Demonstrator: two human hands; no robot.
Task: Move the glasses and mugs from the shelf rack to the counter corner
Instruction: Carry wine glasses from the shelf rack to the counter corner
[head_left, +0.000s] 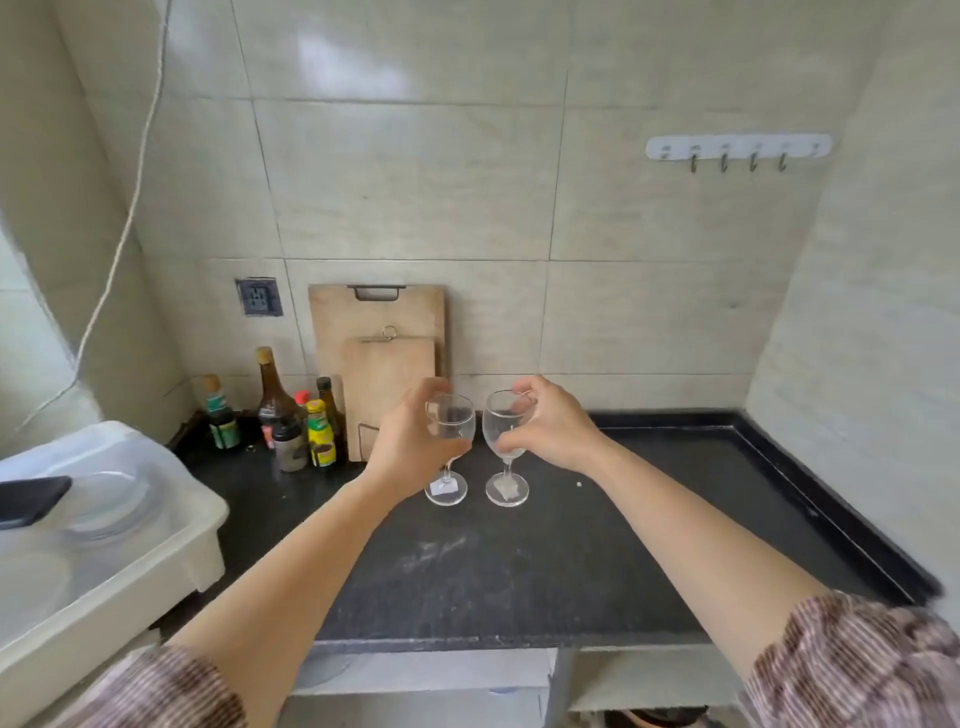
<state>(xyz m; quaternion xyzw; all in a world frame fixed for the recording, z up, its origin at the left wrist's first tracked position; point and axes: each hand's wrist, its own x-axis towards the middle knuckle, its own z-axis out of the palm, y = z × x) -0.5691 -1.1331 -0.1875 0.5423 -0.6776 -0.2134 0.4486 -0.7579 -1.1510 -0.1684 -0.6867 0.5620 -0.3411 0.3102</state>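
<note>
Two clear wine glasses stand upright side by side on the black counter (597, 545). My left hand (410, 447) curls round the bowl of the left wine glass (451, 423), whose foot rests on the counter. My right hand (550, 423) grips the bowl of the right wine glass (506, 457) from the right, fingers over its rim. Both glass feet carry a small white label. No mugs and no shelf rack are in view.
Several sauce bottles (298, 415) cluster at the back left, beside two wooden cutting boards (379, 353) leaning on the tiled wall. A white plastic tub (156, 525) with glass plates and a dark phone sits at the left. The counter's raised black rim (810, 493) runs along the right side.
</note>
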